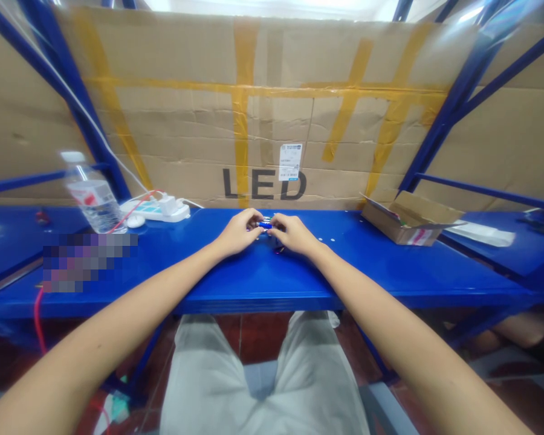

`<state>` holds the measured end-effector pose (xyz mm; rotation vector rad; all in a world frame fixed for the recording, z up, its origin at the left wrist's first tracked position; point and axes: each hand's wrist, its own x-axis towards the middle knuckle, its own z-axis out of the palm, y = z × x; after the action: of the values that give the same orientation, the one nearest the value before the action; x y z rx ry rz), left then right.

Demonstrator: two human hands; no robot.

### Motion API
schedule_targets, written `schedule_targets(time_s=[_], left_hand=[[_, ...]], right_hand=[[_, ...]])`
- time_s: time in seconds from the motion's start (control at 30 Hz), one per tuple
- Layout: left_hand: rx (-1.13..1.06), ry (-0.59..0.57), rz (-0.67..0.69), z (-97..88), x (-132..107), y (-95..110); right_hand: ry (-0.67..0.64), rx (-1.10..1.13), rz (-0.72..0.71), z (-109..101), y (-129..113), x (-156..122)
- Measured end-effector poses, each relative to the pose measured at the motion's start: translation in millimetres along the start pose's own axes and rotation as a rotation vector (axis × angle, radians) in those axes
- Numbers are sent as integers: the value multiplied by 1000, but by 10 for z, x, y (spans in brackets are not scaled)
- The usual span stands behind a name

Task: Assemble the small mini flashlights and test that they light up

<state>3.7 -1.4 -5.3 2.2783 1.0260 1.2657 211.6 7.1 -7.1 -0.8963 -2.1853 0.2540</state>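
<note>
Near the middle of the blue table, my left hand (240,232) and my right hand (295,233) face each other, fingers bent inward. Between their fingertips is a small blue cylinder-like piece (265,225), gripped from both ends. It is too small and blurred to name its kind. Just behind it, thin pale and greenish bits show between the hands, partly covered by the fingers. A small dark item (278,249) lies on the table under my right hand, mostly hidden.
An open cardboard box (401,232) stands on the right, beside a white packet (483,234). To the left are a water bottle (93,196) and a white power strip (156,209) with cords. A large cardboard sheet (185,139) walls off the back. Small white specks lie right of my hands.
</note>
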Motion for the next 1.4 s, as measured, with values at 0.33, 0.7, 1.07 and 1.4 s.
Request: schedule_targets(time_s=[0.33, 0.7, 1.07, 1.4], left_hand=[[-945, 43, -531, -84, 122, -5], [-1087, -91, -601, -137, 89, 41], [-1075, -88, -597, -139, 88, 23], [-1075, -103, -597, -132, 80, 46]], right_hand=[[-6, -176, -208, -26, -48, -18], [-38, -242, -193, -8, -109, -42], [-46, -134, -215, -16, -198, -53], [-46, -176, -152, -15, -199, -54]])
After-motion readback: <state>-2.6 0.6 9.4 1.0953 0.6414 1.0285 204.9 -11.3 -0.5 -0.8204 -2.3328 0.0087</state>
